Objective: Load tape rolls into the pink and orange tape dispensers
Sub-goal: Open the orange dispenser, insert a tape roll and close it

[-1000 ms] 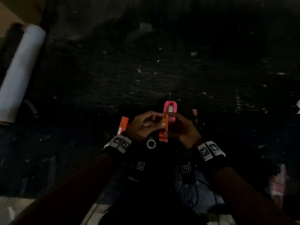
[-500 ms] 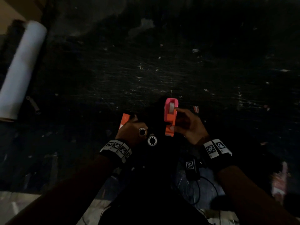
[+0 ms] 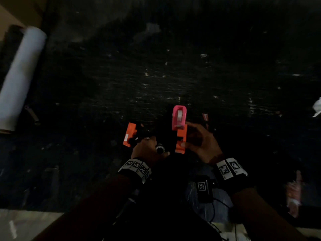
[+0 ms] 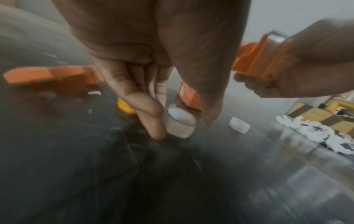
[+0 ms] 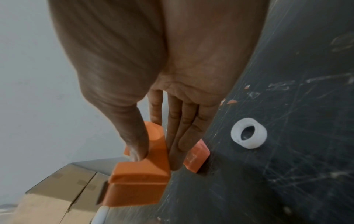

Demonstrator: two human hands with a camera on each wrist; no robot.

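My right hand [image 3: 199, 143] grips the orange dispenser [image 3: 181, 140] between thumb and fingers, just above the dark table; the right wrist view shows it end-on [image 5: 141, 174]. Right behind it stands the pink dispenser [image 3: 178, 119] with a white roll in it. To the left, my left hand [image 3: 147, 148] reaches down to the table, where thumb and forefinger pinch a small white tape roll [image 4: 180, 124]. A second white roll [image 4: 239, 127] lies loose beside it and shows as a ring [image 5: 249, 134] in the right wrist view.
Another orange dispenser part [image 3: 130, 134] lies left of my left hand, and a further orange piece [image 4: 189, 98] lies behind the pinched roll. A big white film roll [image 3: 19, 79] lies at the table's far left. Cardboard boxes [image 5: 57, 197] stand beyond the edge.
My left hand has left the orange dispenser, dropped left to the table and closed its fingers on a tape roll. My right hand still holds the orange dispenser, shifted slightly.
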